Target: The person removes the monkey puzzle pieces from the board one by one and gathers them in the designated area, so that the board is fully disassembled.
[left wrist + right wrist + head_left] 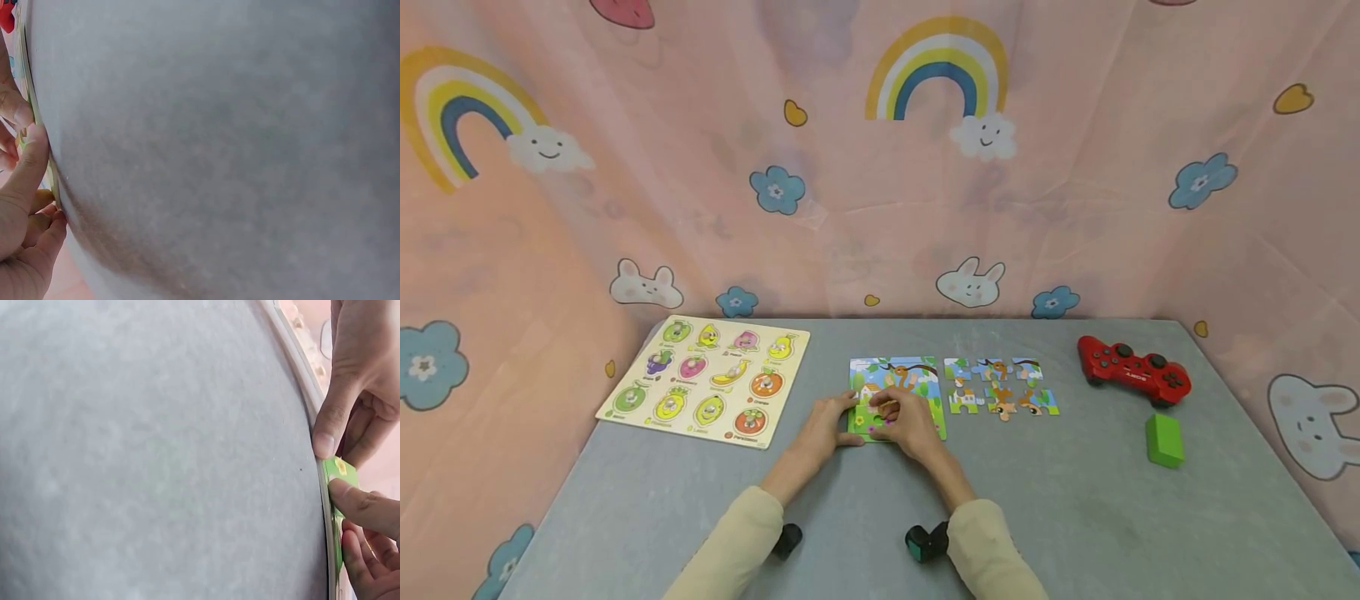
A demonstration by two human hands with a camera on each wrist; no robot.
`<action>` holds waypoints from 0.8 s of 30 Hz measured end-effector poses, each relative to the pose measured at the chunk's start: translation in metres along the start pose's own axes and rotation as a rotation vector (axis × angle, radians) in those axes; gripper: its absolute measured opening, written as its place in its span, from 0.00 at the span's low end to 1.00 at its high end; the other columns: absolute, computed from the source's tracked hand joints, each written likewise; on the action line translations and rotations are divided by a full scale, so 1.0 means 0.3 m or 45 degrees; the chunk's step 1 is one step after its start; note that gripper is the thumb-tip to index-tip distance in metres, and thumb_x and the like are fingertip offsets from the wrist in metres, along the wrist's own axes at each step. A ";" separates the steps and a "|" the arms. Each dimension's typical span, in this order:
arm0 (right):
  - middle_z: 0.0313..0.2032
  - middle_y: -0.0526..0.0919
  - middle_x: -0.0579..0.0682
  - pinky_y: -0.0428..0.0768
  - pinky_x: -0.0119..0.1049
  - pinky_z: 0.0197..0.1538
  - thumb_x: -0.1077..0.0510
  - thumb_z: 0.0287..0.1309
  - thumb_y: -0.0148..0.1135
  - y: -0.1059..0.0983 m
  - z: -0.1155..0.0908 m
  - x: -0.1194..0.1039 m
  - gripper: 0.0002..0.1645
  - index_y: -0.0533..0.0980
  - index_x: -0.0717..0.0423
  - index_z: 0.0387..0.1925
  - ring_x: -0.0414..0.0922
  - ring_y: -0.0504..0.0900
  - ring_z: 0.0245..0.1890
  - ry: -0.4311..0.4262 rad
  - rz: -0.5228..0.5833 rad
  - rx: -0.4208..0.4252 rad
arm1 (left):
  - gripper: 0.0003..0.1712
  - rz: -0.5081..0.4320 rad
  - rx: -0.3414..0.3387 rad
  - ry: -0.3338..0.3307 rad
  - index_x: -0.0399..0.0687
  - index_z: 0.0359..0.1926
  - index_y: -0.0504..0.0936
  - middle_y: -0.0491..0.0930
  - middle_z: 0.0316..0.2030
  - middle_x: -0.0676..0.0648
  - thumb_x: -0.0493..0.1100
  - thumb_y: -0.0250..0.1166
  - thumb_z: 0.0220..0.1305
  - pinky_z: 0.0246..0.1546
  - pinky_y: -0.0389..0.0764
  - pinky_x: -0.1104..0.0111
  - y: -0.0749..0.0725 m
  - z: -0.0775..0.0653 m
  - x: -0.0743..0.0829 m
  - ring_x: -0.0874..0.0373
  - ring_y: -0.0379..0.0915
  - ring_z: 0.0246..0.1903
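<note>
A jigsaw puzzle board (868, 372) with a garden, house and squirrel picture lies at the table's middle. My left hand (823, 427) grips its lower left corner, thumb along the near edge and fingers at the left side. Above the board's lower half, my right hand (910, 423) has bent fingers and seems to pinch a puzzle piece, mostly hidden by the fingers. In the right wrist view, the right thumb (359, 503) lies against the green board. Several loose puzzle pieces (964, 402) lie in two rows just right of the board.
A fruit picture board (700, 385) lies at the far left. On the right are a red game controller (1135, 372) and a green block (1164, 440). The grey table (1060, 517) meets a pink patterned curtain (850, 242) at the back.
</note>
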State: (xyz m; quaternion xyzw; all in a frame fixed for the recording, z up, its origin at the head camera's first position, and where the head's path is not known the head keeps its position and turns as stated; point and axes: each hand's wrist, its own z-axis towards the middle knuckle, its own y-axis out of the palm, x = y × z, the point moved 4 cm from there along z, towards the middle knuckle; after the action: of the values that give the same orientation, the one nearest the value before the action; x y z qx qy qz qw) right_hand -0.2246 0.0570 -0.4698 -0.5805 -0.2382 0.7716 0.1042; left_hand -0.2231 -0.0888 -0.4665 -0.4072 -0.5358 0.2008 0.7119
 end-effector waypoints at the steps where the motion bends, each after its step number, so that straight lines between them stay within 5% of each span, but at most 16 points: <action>1: 0.32 0.83 0.55 0.84 0.39 0.36 0.72 0.34 0.78 -0.002 0.000 0.003 0.21 0.81 0.63 0.36 0.48 0.83 0.32 0.003 0.002 -0.002 | 0.34 -0.007 0.001 -0.005 0.24 0.50 0.78 0.75 0.54 0.29 0.36 0.78 0.39 0.58 0.72 0.51 0.000 0.000 0.001 0.34 0.72 0.54; 12: 0.34 0.86 0.54 0.83 0.34 0.38 0.64 0.37 0.79 -0.011 0.005 0.039 0.22 0.83 0.65 0.40 0.46 0.83 0.33 0.091 0.040 -0.068 | 0.34 -0.014 -0.007 0.013 0.22 0.50 0.77 0.75 0.54 0.28 0.36 0.78 0.40 0.58 0.72 0.51 0.000 -0.002 0.002 0.34 0.71 0.55; 24: 0.46 0.82 0.66 0.82 0.31 0.44 0.67 0.48 0.72 -0.053 -0.022 0.087 0.24 0.78 0.72 0.49 0.56 0.83 0.44 0.189 0.523 -0.178 | 0.35 -0.028 -0.005 0.019 0.23 0.51 0.77 0.74 0.54 0.27 0.36 0.77 0.40 0.59 0.71 0.50 0.001 -0.003 0.006 0.34 0.70 0.56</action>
State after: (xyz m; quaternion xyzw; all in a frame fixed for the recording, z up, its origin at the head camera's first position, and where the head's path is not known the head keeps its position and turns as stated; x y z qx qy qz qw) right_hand -0.2283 0.0839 -0.4855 -0.6777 -0.1596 0.7135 -0.0784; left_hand -0.2215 -0.0877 -0.4656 -0.4041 -0.5354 0.1886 0.7172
